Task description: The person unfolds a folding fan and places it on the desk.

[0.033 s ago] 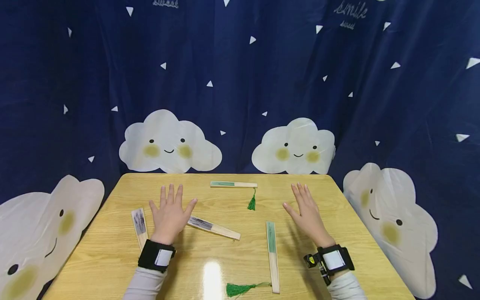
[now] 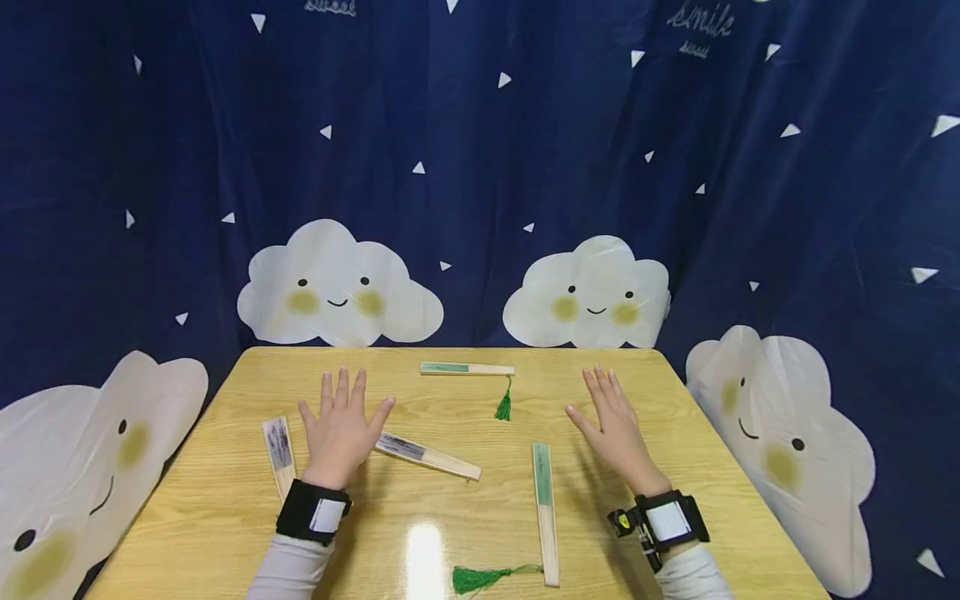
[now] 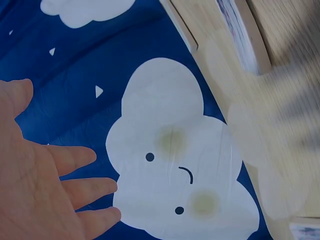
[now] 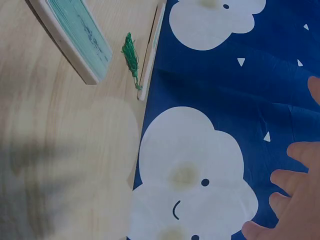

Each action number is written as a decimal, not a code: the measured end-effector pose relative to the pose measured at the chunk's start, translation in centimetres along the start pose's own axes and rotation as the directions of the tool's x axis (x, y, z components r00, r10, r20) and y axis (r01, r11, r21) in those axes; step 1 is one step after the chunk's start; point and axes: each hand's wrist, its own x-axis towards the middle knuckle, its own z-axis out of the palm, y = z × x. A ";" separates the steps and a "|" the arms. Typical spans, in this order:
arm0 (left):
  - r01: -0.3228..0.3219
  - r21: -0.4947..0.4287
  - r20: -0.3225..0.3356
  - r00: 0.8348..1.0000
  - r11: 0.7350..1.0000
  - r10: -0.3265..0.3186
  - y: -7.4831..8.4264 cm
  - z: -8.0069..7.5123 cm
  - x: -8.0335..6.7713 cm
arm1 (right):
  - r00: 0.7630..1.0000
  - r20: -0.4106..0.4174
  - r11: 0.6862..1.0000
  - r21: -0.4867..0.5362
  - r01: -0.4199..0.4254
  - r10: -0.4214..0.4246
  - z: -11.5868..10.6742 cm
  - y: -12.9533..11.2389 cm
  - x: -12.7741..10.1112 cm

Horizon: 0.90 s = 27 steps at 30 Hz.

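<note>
A light wooden desk with rounded corners fills the lower middle of the head view, its grain running side to side and a bright lamp glare sitting on its near centre. Nearest on the desk, right of that glare, a closed green-edged fan lies pointing away from the person, its green tassel trailing leftward at the desk's near edge.

Further in, the left hand lies flat on the desk with fingers spread wide, holding nothing; a black band with a white patch wraps its wrist above a grey sleeve. A closed fan with dark print lies just left of this hand, and a second printed fan lies slanted at its right, with one end reaching under the thumb side. The right hand is also flat and open, fingers straight, well right of the green-edged fan, and grips nothing.

Toward the far edge of the desk, a third closed green fan lies crosswise, a small green tassel hanging toward the person.

Behind the desk hangs a navy curtain dotted with white triangles and printed with smiling white clouds, which wraps around both sides of the desk.
</note>
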 end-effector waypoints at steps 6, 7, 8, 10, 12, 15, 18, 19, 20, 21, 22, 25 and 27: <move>0.006 -0.024 0.007 1.000 1.000 -0.006 0.2 0.3 -0.4 | 0.999 0.017 0.999 0.031 -0.027 0.027 0.4 0.6 -0.9; 0.009 -0.028 0.009 1.000 1.000 -0.008 0.2 0.3 -0.4 | 0.999 0.019 0.999 0.037 -0.036 0.035 0.4 0.6 -1.0; 0.011 -0.031 0.009 1.000 0.999 -0.011 0.3 0.3 -0.5 | 0.999 0.023 0.998 0.042 -0.043 0.042 0.4 0.7 -1.1; 0.013 -0.039 0.004 1.000 0.999 -0.013 0.3 0.3 -0.6 | 0.998 0.028 0.997 0.050 -0.054 0.053 0.4 0.8 -1.3; 0.010 -0.044 -0.004 1.000 0.999 -0.010 0.3 0.3 -0.7 | 0.998 0.032 0.997 0.050 -0.060 0.058 0.4 0.9 -1.3; 0.003 -0.051 -0.015 1.000 0.999 -0.004 0.4 0.3 -0.9 | 0.997 0.040 0.997 0.049 -0.067 0.065 0.5 0.9 -1.4; -0.005 -0.048 -0.017 1.000 0.999 0.004 0.6 0.3 -1.1 | 0.997 0.047 0.996 0.060 -0.063 0.060 0.7 1.0 -1.4; -0.010 -0.048 -0.016 1.000 0.999 0.009 0.6 0.3 -1.2 | 0.997 0.050 0.996 0.064 -0.060 0.057 0.8 1.0 -1.5; -0.014 -0.047 -0.013 1.000 0.999 0.014 0.7 0.3 -1.3 | 0.997 0.050 0.996 0.066 -0.056 0.053 0.9 1.0 -1.5; -0.021 -0.046 -0.014 1.000 0.999 0.020 0.8 0.3 -1.5 | 0.997 0.052 0.997 0.063 -0.051 0.048 1.1 1.0 -1.6; -0.028 -0.045 -0.014 1.000 0.999 0.028 0.9 0.3 -1.6 | 0.997 0.054 0.997 0.064 -0.050 0.047 1.2 0.9 -1.6; -0.054 -0.038 -0.013 0.998 0.998 0.053 1.4 0.5 -2.2 | 0.995 0.075 0.996 0.054 -0.070 0.065 1.7 0.8 -2.1; -0.078 -0.029 -0.015 0.997 0.997 0.078 1.8 0.8 -2.8 | 0.992 0.090 0.994 0.044 -0.096 0.092 2.0 0.6 -2.7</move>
